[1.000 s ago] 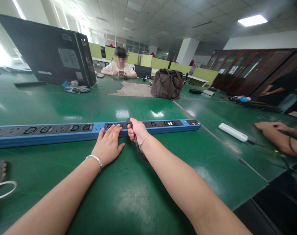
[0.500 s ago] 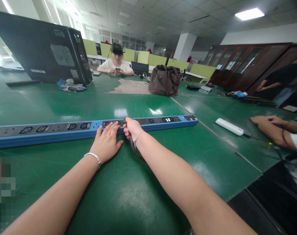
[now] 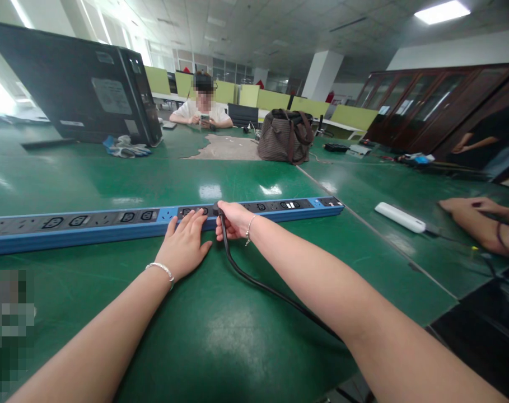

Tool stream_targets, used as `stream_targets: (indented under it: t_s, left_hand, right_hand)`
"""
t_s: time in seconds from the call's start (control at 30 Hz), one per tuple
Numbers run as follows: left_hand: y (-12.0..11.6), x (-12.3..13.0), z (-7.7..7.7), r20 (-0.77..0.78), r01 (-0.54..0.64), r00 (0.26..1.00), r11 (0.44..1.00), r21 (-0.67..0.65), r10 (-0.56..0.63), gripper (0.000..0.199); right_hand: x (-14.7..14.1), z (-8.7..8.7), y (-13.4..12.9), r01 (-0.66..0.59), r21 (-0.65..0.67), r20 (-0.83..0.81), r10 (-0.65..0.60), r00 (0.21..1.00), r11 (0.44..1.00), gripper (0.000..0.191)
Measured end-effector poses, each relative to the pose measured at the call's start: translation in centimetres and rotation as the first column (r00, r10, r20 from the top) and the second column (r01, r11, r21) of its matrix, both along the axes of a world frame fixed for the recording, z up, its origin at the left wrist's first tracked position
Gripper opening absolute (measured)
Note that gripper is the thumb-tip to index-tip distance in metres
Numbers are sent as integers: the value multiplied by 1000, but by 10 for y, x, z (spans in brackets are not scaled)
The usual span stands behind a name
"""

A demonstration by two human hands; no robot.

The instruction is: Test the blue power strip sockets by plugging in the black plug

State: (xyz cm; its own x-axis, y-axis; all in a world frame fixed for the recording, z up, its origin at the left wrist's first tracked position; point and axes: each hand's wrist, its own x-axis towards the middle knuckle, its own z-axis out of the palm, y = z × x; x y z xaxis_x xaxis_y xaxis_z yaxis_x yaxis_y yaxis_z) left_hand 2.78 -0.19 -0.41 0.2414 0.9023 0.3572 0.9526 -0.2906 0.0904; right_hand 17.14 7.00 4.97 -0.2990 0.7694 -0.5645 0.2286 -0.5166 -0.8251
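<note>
A long blue power strip (image 3: 86, 239) with black sockets lies across the green table. My left hand (image 3: 185, 243) rests on its front edge near the middle, fingers stretched flat over the sockets and thumb out to the side. Just to the right, my right hand (image 3: 234, 220) grips a black power plug (image 3: 216, 209) at the strip's top face. Whether its pins are fully in a socket is hidden. From the plug a black cable (image 3: 254, 280) curves down and to the right, passing under my right forearm.
A white power strip (image 3: 399, 217) lies at the right, near another person's hands (image 3: 468, 206). Behind are a brown bag (image 3: 284, 137), a black computer case (image 3: 98, 95) and gloves (image 3: 126, 147). Across the table sits a person with a phone (image 3: 204, 120).
My right hand has turned and its wrist has shifted right, so more of the cable shows. The left hand stays on the strip. The whole view has shifted slightly.
</note>
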Motion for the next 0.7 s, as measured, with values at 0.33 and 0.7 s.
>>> stream_targets:
  t_s: [0.33,0.7]
  left_hand:
    - [-3,-4,10,97,-53,994,997,60,47,43]
    - [25,42,38,760,45,369,807,-589,535,53]
  right_hand:
    - [67,-34,-21,-127,825,347,-314,884,551,41]
    - [91,-65,-21,-476,826,560,-542,626,303,50]
